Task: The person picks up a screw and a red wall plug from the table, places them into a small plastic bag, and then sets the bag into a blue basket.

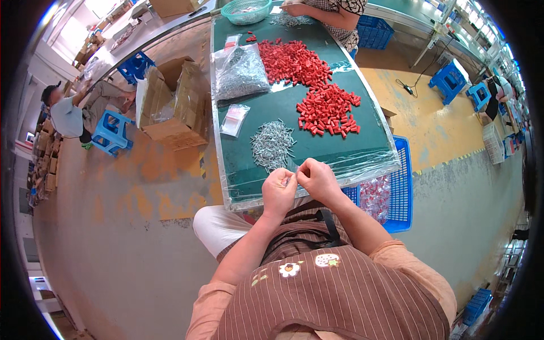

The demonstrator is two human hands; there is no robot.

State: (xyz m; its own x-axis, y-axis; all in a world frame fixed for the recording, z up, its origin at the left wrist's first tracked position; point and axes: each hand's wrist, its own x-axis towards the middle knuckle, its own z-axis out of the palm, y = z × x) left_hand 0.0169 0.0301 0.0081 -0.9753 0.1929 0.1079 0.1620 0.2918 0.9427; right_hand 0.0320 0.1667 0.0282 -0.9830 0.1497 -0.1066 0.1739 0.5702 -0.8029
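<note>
My left hand (280, 191) and my right hand (318, 180) meet over the table's near edge. Both have their fingers pinched on a small clear plastic bag (292, 165), which is mostly hidden by the fingers. Just beyond my left hand lies a loose heap of silver screws (272, 143). Farther right spread red plastic wall plugs (328, 110), and a second, larger heap of red plugs (292, 61) lies behind them. A big clear bag full of screws (242, 71) rests at the table's left side. Nearer me is a stack of small flat clear bags (234, 120).
The green-topped table (243, 170) has a pale raised rim. Beside my right knee stands a blue basket (402, 192) with filled clear bags. A turquoise basket (246, 12) sits at the far end, where another person's hand (294, 9) works. An open cardboard box (178, 107) stands left.
</note>
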